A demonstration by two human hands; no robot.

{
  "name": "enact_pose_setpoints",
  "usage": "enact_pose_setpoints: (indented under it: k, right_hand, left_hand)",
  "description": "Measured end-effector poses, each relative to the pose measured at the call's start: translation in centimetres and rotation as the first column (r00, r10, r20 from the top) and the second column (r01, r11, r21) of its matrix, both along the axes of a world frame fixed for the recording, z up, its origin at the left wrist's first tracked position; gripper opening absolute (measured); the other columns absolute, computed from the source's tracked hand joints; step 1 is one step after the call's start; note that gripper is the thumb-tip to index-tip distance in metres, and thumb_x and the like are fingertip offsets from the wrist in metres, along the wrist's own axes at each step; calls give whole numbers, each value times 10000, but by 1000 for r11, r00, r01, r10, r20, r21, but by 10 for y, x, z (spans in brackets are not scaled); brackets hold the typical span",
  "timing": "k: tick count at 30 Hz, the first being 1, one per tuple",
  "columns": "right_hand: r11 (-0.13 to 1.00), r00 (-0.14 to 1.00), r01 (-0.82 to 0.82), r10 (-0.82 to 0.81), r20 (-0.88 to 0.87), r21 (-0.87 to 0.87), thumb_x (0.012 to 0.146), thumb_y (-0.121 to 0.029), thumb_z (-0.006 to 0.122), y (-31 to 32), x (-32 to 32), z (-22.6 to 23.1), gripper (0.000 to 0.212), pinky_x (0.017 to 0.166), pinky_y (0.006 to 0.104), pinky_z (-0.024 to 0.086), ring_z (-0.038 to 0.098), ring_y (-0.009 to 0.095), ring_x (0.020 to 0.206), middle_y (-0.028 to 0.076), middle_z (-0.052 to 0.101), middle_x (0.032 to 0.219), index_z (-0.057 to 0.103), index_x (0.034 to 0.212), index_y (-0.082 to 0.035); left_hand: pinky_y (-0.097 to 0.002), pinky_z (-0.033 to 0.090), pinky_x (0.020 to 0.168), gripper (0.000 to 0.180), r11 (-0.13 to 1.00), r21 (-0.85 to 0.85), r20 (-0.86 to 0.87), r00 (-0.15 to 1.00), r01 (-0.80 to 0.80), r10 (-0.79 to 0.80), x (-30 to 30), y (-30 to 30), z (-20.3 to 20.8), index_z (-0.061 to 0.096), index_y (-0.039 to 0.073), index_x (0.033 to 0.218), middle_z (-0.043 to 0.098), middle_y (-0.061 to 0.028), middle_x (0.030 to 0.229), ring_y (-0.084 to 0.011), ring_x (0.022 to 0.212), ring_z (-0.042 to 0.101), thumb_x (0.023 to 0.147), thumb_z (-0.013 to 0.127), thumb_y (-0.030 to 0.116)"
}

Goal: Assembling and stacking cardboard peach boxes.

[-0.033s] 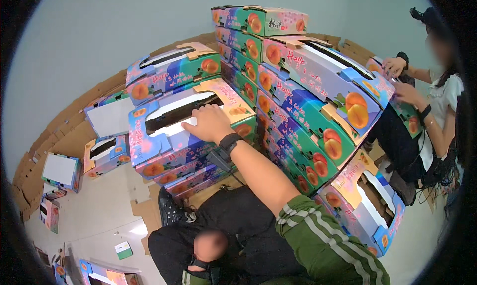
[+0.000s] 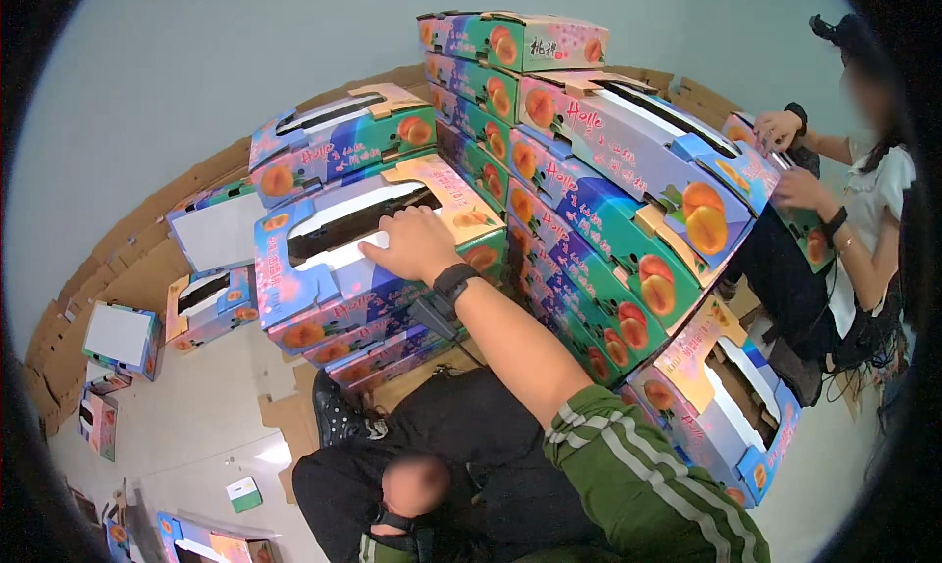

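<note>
My right hand [image 2: 417, 244] rests on top of a peach-printed carton [image 2: 343, 293] in front of me, thumb and fingers spread beside its long dark top slot. The fingertips lie near the slot's edge, and the hand grips nothing that I can make out. A dark band circles that wrist. On my lap lies my left hand [image 2: 414, 486], blurred, its fingers impossible to read; a dark band is on its wrist too. The carton under my right hand tops a low stack of similar ones.
A taller stack of peach-printed cartons [image 2: 589, 234] stands right of centre. One more carton [image 2: 721, 396] sits near my right sleeve. At the right a person [image 2: 873, 200] handles another carton. Smaller boxes [image 2: 123, 337] and a small green-white card [image 2: 244, 494] lie on the floor at left.
The other person's hands at the right have shifted very slightly. My own hands and the cartons have not visibly moved.
</note>
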State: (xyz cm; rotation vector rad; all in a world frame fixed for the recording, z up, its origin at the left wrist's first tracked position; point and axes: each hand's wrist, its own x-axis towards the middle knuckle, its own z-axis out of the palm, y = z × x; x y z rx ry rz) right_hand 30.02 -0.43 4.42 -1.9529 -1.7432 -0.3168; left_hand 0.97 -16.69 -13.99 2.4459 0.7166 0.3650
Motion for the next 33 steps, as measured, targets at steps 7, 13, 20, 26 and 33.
enact_pose_setpoints:
  k: [7, 13, 20, 26, 33]
  right_hand:
    - [999, 1000, -6, 6, -4, -37, 873, -572, 517, -2, -3, 4, 593, 943, 427, 404, 584, 325, 1022, 180, 674, 985, 704, 983, -20]
    - [998, 1000, 4, -3, 13, -60, 879, -572, 509, -3, -2, 5, 591, 950, 418, 399, 588, 318, 1027, 177, 676, 986, 704, 987, -25]
    - [999, 1000, -5, 5, -13, -38, 875, -574, 511, -4, -2, 6, 596, 953, 424, 398, 586, 320, 1033, 176, 681, 1001, 705, 982, -21]
    - [1000, 1000, 2, -2, -9, -23, 869, -572, 521, -1, -1, 2, 588, 951, 422, 401, 582, 319, 1040, 175, 681, 1004, 709, 981, -27]
    - [1000, 1000, -3, 3, 9, -12, 861, -561, 539, 0, 0, 0, 577, 942, 421, 407, 580, 324, 1039, 175, 679, 992, 711, 969, -21]
  left_hand:
    - [-430, 515, 679, 109, 1000, -11, 23, 1000, 10, -10, -5, 2, -12, 711, 134, 841, 661, -114, 754, -325, 755, 648, 778, 689, 221]
    - [-426, 504, 657, 121, 1000, 1, 23, 1000, 13, -13, -4, 4, -21, 676, 96, 793, 647, -111, 724, -317, 738, 644, 759, 686, 212]
    - [-432, 519, 691, 142, 1000, 1, -37, 999, 6, -6, -3, 4, -14, 703, 113, 857, 682, -116, 805, -331, 786, 654, 794, 671, 237]
    - [-429, 504, 646, 133, 1000, 15, 22, 1000, 3, -3, -2, 1, -11, 674, 96, 794, 645, -107, 719, -319, 733, 641, 759, 690, 223]
    - [-417, 514, 652, 139, 1000, -3, 0, 1000, 15, -15, -4, 5, -17, 713, 107, 838, 667, -116, 748, -325, 726, 643, 786, 687, 234]
